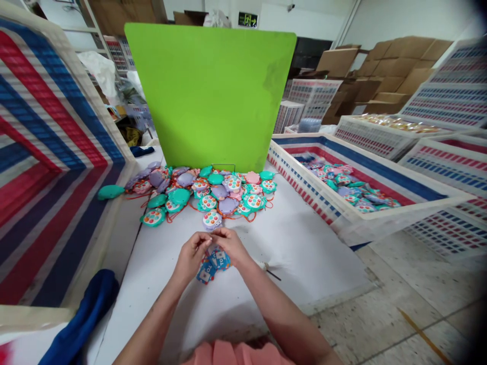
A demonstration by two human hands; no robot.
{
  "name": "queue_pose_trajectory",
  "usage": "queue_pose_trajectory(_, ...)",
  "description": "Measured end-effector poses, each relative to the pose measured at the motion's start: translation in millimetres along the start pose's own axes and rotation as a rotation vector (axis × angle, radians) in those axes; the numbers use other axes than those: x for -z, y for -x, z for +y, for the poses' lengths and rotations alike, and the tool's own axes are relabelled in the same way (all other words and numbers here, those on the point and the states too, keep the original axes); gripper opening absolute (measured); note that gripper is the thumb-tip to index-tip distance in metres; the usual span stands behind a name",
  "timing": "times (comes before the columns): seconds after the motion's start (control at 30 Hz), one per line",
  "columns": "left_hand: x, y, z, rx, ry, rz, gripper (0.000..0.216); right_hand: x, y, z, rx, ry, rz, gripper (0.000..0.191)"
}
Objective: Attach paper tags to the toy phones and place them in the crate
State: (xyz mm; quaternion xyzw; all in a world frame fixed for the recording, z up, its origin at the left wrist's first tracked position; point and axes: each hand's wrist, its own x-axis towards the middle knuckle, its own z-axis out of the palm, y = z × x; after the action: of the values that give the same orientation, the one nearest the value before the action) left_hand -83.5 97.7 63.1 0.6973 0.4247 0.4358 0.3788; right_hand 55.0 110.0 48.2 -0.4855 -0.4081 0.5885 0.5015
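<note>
My left hand [192, 253] and my right hand [231, 245] meet above the white table [160, 284], thumbs and fingertips pinched together. What lies between the fingertips is too small to make out. Just below and behind the fingers are several blue cards [206, 272] printed with white letters. A light purple turtle-like toy [212, 220] with coloured round buttons lies right beyond my fingertips. Farther back is a heap of similar toys in teal [178, 195], purple [227, 206] and pink [252, 177], with orange cord loops among them.
A green board [216, 96] stands upright behind the heap. At right, a white crate [365, 218] holds more toys [342, 182]. A tipped striped crate [57, 152] and blue cloth [85, 314] are at left. A thin dark stick [274, 275] lies right of my forearm.
</note>
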Motion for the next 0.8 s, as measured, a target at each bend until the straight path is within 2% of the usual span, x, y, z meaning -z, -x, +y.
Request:
queue_pose_trajectory(0.07,2,-1,-2,0.131,0.189,0.084,0.015,-1,1,-5,0.162,0.097,0.051,0.012)
queue_pose_trajectory(0.17,5,-3,2,0.2,0.276,0.162,0.021,-4,7,-15,0.302,0.147,0.023,0.01)
queue_pose_trajectory(0.27,8,-3,9,0.213,0.256,0.219,0.023,-8,16,-24,0.361,0.191,-0.017,0.012)
queue_pose_trajectory(0.5,12,-1,15,0.17,0.21,0.258,0.025,-10,29,-28,0.506,0.464,0.01,0.015)
queue_pose_trajectory(0.67,12,1,18,0.181,0.178,0.266,0.024,-10,31,-29,0.639,0.522,0.018,0.013)
queue_pose_trajectory(0.8,12,2,15,0.187,0.172,0.281,0.024,-11,32,-30,0.668,0.55,0.041,0.015)
